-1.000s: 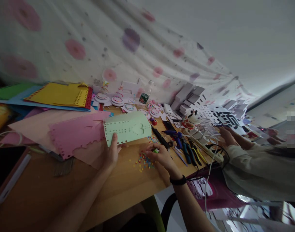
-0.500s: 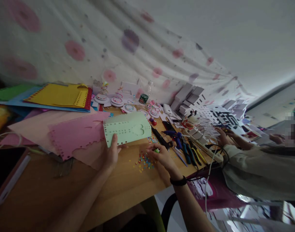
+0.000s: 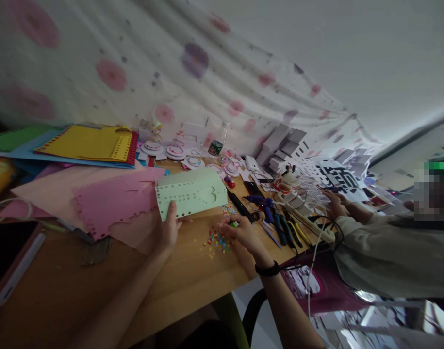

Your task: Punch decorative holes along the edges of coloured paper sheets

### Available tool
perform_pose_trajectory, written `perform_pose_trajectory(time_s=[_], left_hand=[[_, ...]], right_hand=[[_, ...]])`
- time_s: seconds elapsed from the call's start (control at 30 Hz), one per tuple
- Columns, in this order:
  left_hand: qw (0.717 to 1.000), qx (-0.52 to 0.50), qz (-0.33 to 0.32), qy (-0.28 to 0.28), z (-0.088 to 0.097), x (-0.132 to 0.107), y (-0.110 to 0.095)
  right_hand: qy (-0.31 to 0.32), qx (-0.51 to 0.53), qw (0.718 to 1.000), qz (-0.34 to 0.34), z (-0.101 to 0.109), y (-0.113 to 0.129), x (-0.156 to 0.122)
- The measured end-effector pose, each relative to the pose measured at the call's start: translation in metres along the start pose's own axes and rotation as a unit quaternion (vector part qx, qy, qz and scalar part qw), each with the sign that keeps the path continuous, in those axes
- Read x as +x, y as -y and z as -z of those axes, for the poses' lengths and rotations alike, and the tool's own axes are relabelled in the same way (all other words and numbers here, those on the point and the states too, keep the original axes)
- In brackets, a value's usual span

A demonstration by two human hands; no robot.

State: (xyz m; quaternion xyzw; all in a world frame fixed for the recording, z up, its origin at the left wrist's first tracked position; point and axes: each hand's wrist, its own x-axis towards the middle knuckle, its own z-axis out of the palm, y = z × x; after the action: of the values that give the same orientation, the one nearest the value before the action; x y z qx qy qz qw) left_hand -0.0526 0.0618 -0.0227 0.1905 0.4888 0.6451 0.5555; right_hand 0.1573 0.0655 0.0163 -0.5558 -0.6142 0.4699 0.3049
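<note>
My left hand grips the lower left edge of a light green sheet of paper, thumb on top. Rows of small punched holes run along the sheet, and a heart-shaped cutout shows at its right end. Below and right of the paper, my right hand is closed around a small bright-green object, mostly covered by the fingers, so its kind is unclear. Tiny coloured paper bits lie scattered on the table beside and under the right fingers. A black band circles my right wrist.
Pink punched paper and yellow sheets lie at left, near a dark flat device. Rightward are a blue glue gun, pliers, and a white power strip with cables. A co-worker's sleeve is at far right.
Both my hands stay almost in place; the right fingers shift very slightly left. The co-worker's hands at far right have moved a little.
</note>
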Motion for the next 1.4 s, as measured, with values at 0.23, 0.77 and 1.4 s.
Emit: perform_pose_trajectory(time_s=[0.23, 0.77, 1.4], left_hand=[[1.000, -0.001, 0.022, -0.013, -0.002, -0.003, -0.004], [1.000, -0.002, 0.003, -0.013, -0.005, -0.004, -0.006], [1.000, -0.013, -0.013, -0.005, -0.003, -0.004, -0.004]], right_hand=[[-0.014, -0.039, 0.999, 0.035, 0.001, -0.001, 0.000], [0.138, -0.153, 0.975, 0.081, -0.007, -0.019, 0.006], [0.050, 0.014, 0.997, 0.049, 0.000, 0.006, -0.005]])
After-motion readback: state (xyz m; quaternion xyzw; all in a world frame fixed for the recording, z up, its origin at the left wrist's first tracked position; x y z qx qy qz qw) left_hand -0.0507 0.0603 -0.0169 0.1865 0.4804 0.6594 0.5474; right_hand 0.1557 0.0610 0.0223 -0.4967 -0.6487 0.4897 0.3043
